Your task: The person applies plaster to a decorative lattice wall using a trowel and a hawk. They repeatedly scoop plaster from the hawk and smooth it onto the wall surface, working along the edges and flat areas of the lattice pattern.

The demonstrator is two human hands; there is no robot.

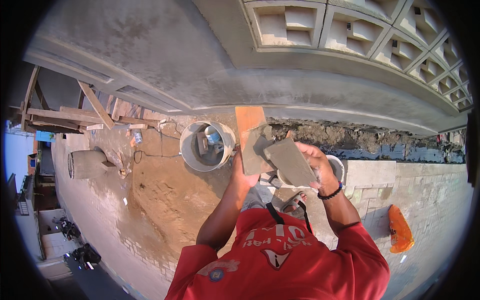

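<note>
My left hand (242,176) grips the lower end of an orange flat board (250,131) smeared with grey mortar, held up in front of me. My right hand (318,166) holds a steel trowel (291,161) whose mortar-coated blade rests against the board's lower right part. Both hands are close together above my red shirt. Behind them runs a grey plastered wall (210,55) with a rough, unfinished strip (345,136) along its base.
A white bucket (206,145) with tools inside stands to the left of the board. Another pale bucket (338,166) peeks out behind my right hand. A sand heap (165,195) lies left, with timber scaffolding (75,115) beyond. An orange bag (400,230) lies right.
</note>
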